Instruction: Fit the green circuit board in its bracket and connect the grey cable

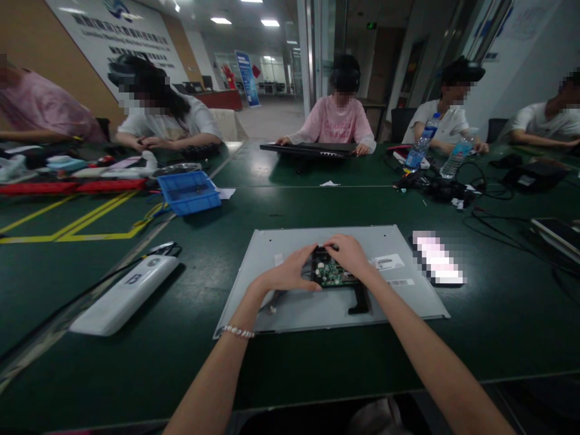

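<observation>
A grey metal panel (294, 305) lies flat on the green table (317, 205) in front of me. At its middle sits a small green circuit board (334, 273) in a black frame, with a black bracket (361, 300) running toward me. My left hand (289, 272) grips the board's left edge, fingers curled over it. My right hand (348, 254) curls over the board's top right edge. Both hands touch the board. A bead bracelet is on my left wrist.
A white oblong device (127, 293) with a cable lies to the left. A blue tray (188, 192) stands further back left. A phone (437, 258) rests right of the panel. Bottles (419, 148) and cables (453, 190) lie at the back right. Several people sit around the table.
</observation>
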Available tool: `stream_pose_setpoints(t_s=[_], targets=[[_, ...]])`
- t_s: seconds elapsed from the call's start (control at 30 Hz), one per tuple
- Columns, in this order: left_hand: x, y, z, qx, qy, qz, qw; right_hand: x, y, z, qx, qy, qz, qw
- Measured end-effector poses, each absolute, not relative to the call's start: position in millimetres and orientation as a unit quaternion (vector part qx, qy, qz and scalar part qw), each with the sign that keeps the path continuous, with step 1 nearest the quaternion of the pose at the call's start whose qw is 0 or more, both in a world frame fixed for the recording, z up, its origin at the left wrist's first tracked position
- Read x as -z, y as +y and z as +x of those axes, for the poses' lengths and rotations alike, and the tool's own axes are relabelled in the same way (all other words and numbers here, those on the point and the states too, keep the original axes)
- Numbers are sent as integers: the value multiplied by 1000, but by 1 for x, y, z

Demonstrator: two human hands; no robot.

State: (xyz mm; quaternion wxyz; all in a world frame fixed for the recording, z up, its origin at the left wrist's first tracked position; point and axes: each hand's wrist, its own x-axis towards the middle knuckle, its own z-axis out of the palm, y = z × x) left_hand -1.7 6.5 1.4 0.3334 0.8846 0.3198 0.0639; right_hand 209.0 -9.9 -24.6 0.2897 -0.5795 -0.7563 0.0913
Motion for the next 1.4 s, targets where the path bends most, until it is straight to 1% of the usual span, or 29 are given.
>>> stream_pose_setpoints(t_s=[0.27, 0.4, 0.5, 0.6, 0.73, 0.87, 1.0, 1.1, 1.2, 1.33, 1.4], targets=[[-2, 6, -2, -71, 315, 887, 330, 23, -11, 208, -97, -752, -583, 290], [-2, 7, -1, -65, 316, 888, 328, 22, -10, 209, -97, -742, -579, 325], [-3, 7, -1, -79, 300, 893, 326, 19, -11, 210, -75, -732, -576, 356], [-3, 6, -2, -80, 302, 892, 327, 16, -15, 217, -46, -725, -588, 356], [-3, 5, -2, -72, 310, 889, 330, 8, -25, 238, -16, -711, -630, 311], [-6, 5, -1, -62, 316, 885, 337, -3, -35, 271, 2, -707, -664, 243], [-8, 4, -1, -56, 318, 883, 340, -1, -40, 297, -42, -727, -665, 166], [-7, 5, -2, -61, 316, 884, 339, 7, -41, 306, -88, -745, -645, 143], [-6, 6, -3, -59, 316, 884, 338, 11, -39, 310, -93, -739, -646, 165], [-6, 6, -3, -61, 317, 883, 340, 14, -33, 310, -96, -696, -674, 230], [-7, 6, -2, -62, 318, 882, 343, 17, -31, 308, -110, -690, -676, 233]])
